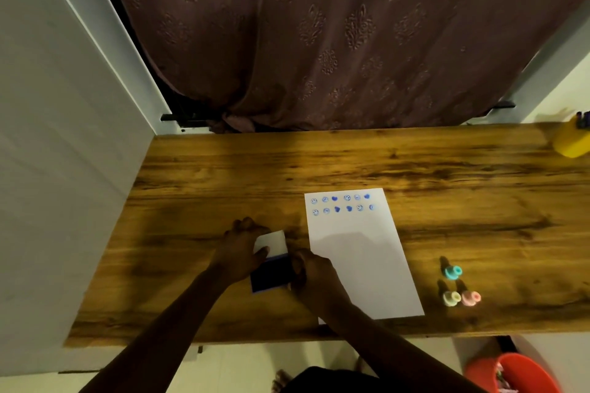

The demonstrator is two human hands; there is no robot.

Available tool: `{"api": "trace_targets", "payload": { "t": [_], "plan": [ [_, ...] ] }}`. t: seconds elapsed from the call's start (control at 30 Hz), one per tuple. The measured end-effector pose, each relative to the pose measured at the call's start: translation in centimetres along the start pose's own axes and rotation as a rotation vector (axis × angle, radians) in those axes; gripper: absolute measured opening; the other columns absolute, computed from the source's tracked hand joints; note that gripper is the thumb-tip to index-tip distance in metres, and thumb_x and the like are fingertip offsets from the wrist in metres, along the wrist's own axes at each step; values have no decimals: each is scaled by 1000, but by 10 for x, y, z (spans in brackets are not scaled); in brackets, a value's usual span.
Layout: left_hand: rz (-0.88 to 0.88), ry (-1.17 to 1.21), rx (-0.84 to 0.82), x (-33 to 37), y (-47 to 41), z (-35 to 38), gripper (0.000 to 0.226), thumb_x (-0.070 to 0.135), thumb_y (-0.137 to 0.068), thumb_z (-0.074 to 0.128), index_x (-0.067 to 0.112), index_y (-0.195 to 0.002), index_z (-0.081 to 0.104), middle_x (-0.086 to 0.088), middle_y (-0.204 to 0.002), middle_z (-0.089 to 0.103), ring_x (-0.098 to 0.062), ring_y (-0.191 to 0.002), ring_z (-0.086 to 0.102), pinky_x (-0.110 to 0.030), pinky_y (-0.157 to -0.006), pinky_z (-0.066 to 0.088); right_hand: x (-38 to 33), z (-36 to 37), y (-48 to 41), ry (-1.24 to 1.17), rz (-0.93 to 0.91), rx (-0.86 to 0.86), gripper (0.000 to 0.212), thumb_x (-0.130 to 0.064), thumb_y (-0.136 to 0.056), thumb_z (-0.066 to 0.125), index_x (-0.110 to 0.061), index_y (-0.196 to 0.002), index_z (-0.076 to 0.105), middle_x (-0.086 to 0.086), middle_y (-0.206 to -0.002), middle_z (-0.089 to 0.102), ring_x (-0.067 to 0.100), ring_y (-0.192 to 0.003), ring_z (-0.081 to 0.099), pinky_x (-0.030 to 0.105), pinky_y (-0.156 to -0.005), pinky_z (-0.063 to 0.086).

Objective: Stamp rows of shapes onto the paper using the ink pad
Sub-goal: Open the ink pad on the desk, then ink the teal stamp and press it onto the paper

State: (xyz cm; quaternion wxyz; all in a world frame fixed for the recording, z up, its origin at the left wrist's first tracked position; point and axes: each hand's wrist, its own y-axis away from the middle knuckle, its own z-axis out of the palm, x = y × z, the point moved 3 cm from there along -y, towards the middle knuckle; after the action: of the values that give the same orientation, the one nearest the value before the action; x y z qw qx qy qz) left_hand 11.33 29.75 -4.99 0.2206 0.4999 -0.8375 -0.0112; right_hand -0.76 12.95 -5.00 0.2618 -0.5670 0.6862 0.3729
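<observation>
A white sheet of paper point(360, 265) lies on the wooden table point(223, 175), with two rows of blue stamped shapes near its far edge. Left of it sits the ink pad point(269, 276), its dark blue pad showing and its white lid point(271, 242) tilted up at the far side. My left hand point(238, 249) grips the lid. My right hand point(311, 274) holds the pad's right edge against the table. Three small stamps stand right of the paper: a teal one point(452, 272), a cream one point(451, 298) and a pink one point(471, 298).
A yellow pen holder point(571, 140) stands at the table's far right corner. A patterned curtain hangs behind the table and a white wall closes the left side. A red bucket point(517, 373) sits on the floor below the near right edge.
</observation>
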Motion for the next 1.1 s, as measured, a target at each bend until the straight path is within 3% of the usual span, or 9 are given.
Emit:
{"api": "trace_targets", "payload": {
  "t": [0.13, 0.23, 0.3, 0.4, 0.57, 0.73, 0.83, 0.97, 1.1],
  "plan": [
    [-28, 33, 3, 1, 1, 0, 45, 41, -95, 63, 26, -138, 59, -4, -133, 54, -29, -125, 49, -45, -97, 50, -3, -5, 3, -29, -25, 18, 30, -20, -97, 64, -16, -126, 57, 3, -124, 67, 20, -117, 62, 33, -111, 46],
    [-45, 46, 37, 5, 1, -4, 43, 41, -96, 62, 27, -137, 61, -3, -135, 59, -29, -126, 52, -45, -100, 50, -3, -17, 8, -23, -70, 38, 16, -17, -94, 67, -28, -104, 59, -2, -113, 68, 14, -111, 62, 30, -110, 46],
    [-25, 68, 84, 14, 0, -9, 41, 40, -96, 63, 26, -135, 62, -2, -133, 63, -27, -123, 57, -44, -99, 52, 2, -28, 11, -13, -93, 23, 15, -13, -90, 69, -24, -96, 62, -5, -108, 69, 12, -107, 63, 28, -107, 48],
    [31, 115, 104, 38, 0, -12, 36, 38, -96, 64, 26, -130, 65, 1, -129, 66, -24, -118, 62, -41, -96, 55, 9, -51, 17, 4, -111, 44, 27, -18, -87, 74, -13, -113, 69, 0, -107, 74, 10, -103, 68, 19, -100, 49],
    [92, 184, 66, 96, 4, 0, 32, 42, -95, 65, 32, -124, 70, 8, -125, 71, -15, -108, 69, -37, -92, 58, 29, -100, 36, 40, -51, 123, 34, -35, -87, 75, -27, -119, 67, -11, -103, 74, -21, -84, 60, -6, -75, 41],
    [145, 235, 36, 150, 9, 29, 31, 53, -92, 65, 40, -120, 67, 19, -116, 73, -5, -102, 68, -28, -99, 50, 59, -165, 60, 157, 6, 282, 26, -32, -88, 75, -24, -112, 72, -11, -88, 75, -2, -76, 68, 13, -78, 55],
    [176, 244, 16, 178, 9, 42, 32, 56, -91, 64, 41, -118, 68, 24, -113, 71, 1, -95, 64, -5, -83, 33, 87, -200, 68, 277, 130, 324, 28, -31, -86, 75, -21, -111, 72, -5, -92, 75, 7, -80, 68, 23, -74, 55],
    [234, 327, -76, 205, 3, 56, 33, 53, -93, 64, 37, -122, 68, 19, -114, 72, -2, -96, 65, -21, -88, 56, 127, -230, 76, 436, 304, 338, 41, -37, -82, 77, -19, -118, 69, 1, -108, 70, 17, -91, 68, 25, -71, 51],
    [249, 338, -85, 221, -1, 63, 35, 53, -93, 63, 36, -123, 68, 17, -115, 73, -4, -99, 67, -19, -90, 53, 151, -237, 75, 589, 399, 264, 45, -46, -80, 75, -18, -115, 66, 4, -109, 68, 24, -95, 68, 36, -73, 58]
  ]
}}
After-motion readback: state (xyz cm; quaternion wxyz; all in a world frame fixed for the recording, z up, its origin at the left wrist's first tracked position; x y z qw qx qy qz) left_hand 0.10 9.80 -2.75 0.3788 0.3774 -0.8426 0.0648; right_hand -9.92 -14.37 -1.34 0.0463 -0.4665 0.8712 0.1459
